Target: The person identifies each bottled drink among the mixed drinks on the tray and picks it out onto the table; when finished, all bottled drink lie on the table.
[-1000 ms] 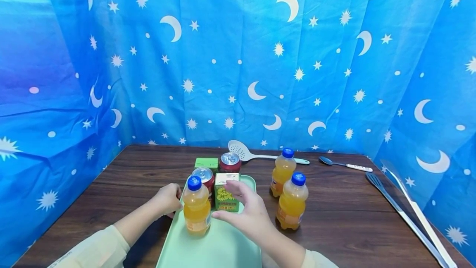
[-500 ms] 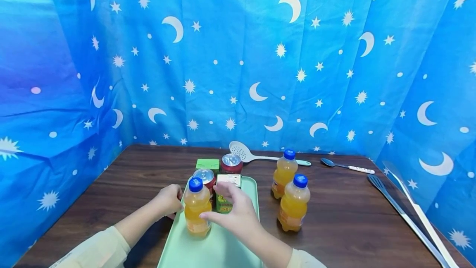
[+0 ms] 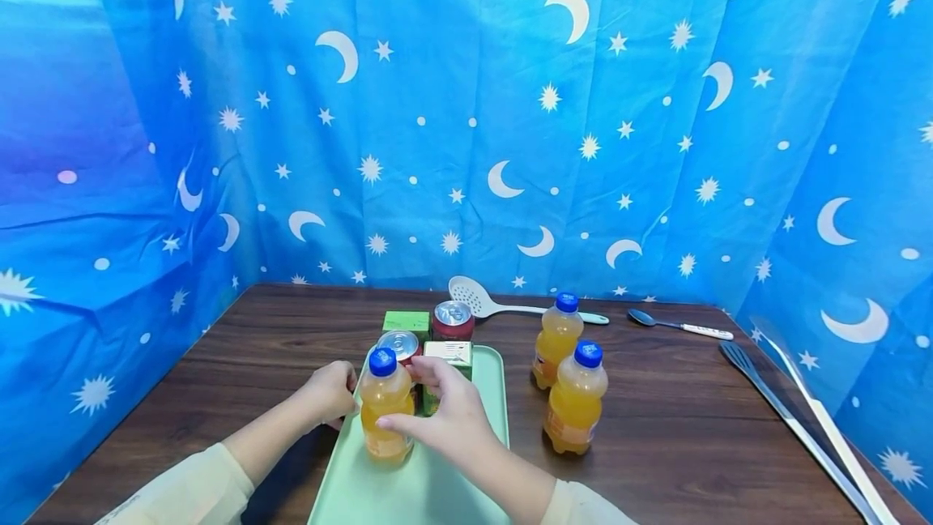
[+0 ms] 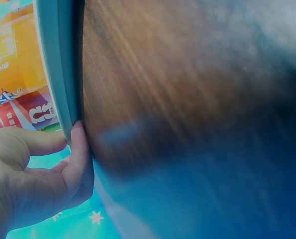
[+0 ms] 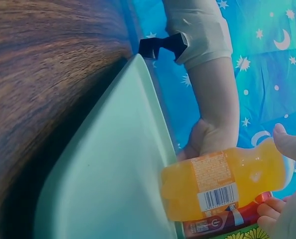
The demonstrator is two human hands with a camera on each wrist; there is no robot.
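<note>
My left hand [image 3: 331, 391] pinches the left rim of a light green tray [image 3: 437, 488]. In the left wrist view, thumb and forefinger meet over the tray's edge [image 4: 55, 64]. An orange juice bottle [image 3: 387, 428] with a blue cap stands upright on the tray. My right hand [image 3: 455, 416] is around the bottle's right side, its thumb across the front and its fingers behind. In the right wrist view the thumb and fingers stand apart beside the bottle's neck [image 5: 259, 157]. Behind it are a red can [image 3: 399, 344] and a drink carton [image 3: 448, 353] printed with yellow flowers, partly covered by the hand.
A second red can [image 3: 452, 322] and a green carton [image 3: 406, 321] stand at the tray's far end. Two more juice bottles [image 3: 560, 339] are on the table to the right. A skimmer [image 3: 477, 298], a spoon [image 3: 674, 322], a slotted turner [image 3: 773, 403] and another long utensil [image 3: 831, 428] lie beyond.
My right hand has moved left, from beside the flowered carton to around the juice bottle. My left hand keeps its hold on the tray rim; the bottles and cans have not moved.
</note>
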